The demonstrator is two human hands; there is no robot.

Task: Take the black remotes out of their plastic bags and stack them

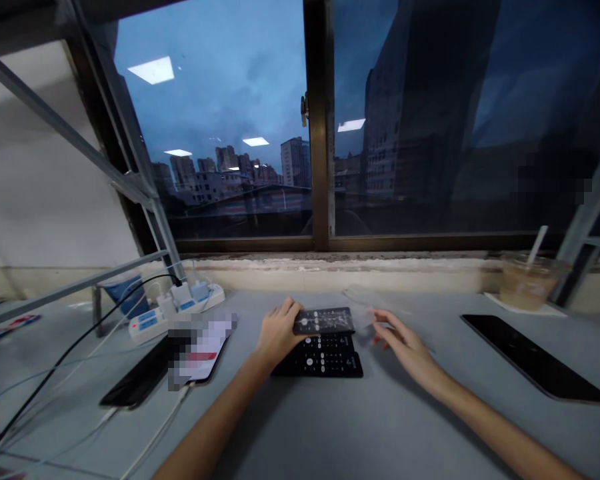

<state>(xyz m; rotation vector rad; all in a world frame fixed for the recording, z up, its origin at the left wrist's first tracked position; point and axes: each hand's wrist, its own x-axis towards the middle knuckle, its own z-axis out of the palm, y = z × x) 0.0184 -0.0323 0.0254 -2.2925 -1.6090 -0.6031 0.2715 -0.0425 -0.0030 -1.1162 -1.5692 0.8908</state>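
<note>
My left hand point(277, 333) is closed around the left end of a black remote control point(325, 321) with rows of pale-marked buttons and a shiny surface. Beneath it, more black remote controls point(325, 363) lie overlapping on the grey table, their button sides up. At the right end of the held remote, a clear plastic bag point(363, 313) stretches toward my right hand point(400, 343). The fingertips of my right hand are bent and meet the edge of this bag. Its see-through outline is faint and partly blurred.
On the left, a white power strip point(153, 325) with plugs and cables stands near a blue container point(127, 297). Two phones point(145, 373) lie before it, with charging cables. To the right are a dark tablet-like slab point(533, 357) and an iced-drink cup point(527, 283) with a straw.
</note>
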